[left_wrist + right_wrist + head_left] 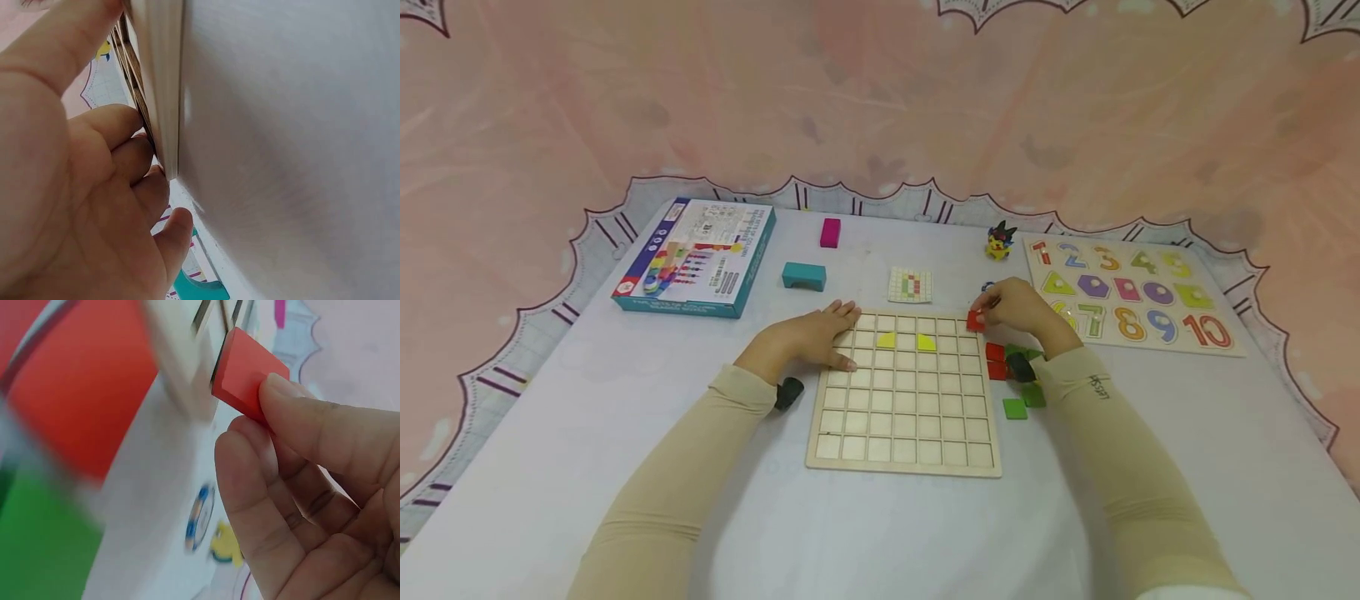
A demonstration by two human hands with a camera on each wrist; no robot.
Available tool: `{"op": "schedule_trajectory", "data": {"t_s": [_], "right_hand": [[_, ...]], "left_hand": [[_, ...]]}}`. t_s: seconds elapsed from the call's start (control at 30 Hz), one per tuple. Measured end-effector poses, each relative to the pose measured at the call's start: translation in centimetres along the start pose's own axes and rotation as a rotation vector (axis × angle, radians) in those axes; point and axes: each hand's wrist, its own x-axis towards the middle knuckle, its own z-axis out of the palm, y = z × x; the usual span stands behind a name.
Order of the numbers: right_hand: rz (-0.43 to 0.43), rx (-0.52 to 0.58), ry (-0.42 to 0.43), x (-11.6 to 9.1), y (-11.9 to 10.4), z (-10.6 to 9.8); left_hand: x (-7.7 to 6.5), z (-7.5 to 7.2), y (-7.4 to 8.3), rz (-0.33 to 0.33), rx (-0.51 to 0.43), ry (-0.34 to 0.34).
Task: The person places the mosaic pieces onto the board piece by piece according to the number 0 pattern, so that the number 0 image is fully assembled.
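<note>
The right hand (pixel 1021 315) has its fingers pinching a red tile (pixel 250 369) at the upper right corner of the board (pixel 905 427); whether the tile touches the board I cannot tell. The left hand (pixel 814 337), fingers extended and grasping nothing, rests on the board's upper left edge; its wrist view shows the board edge-on, so the cells are mostly hidden. Two yellow pieces (pixel 927 342) lie in upper cells. Right of the board, green tiles (pixel 1015 408) are partly covered by a black device (pixel 1020 367) and sleeve. The right wrist view blurs the nearest tiles. The card's (pixel 910 285) pattern is small.
</note>
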Motion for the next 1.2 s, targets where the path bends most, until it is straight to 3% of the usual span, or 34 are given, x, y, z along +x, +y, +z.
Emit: {"op": "schedule_trajectory", "data": {"t_s": [0.7, 0.93, 1.2], "right_hand": [[-0.043, 0.103, -0.080, 1.7, -5.4, 4.0], [-0.110, 0.047, -0.096, 2.0, -6.7, 5.1], [-0.108, 0.028, -0.109, 1.9, -7.0, 5.5]], "left_hand": [[0.0, 0.0, 0.0, 0.002, -0.003, -0.007], [0.3, 0.2, -0.2, 0.009, 0.002, -0.005], [0.3, 0.1, -0.2, 0.012, -0.002, -0.001]]}}
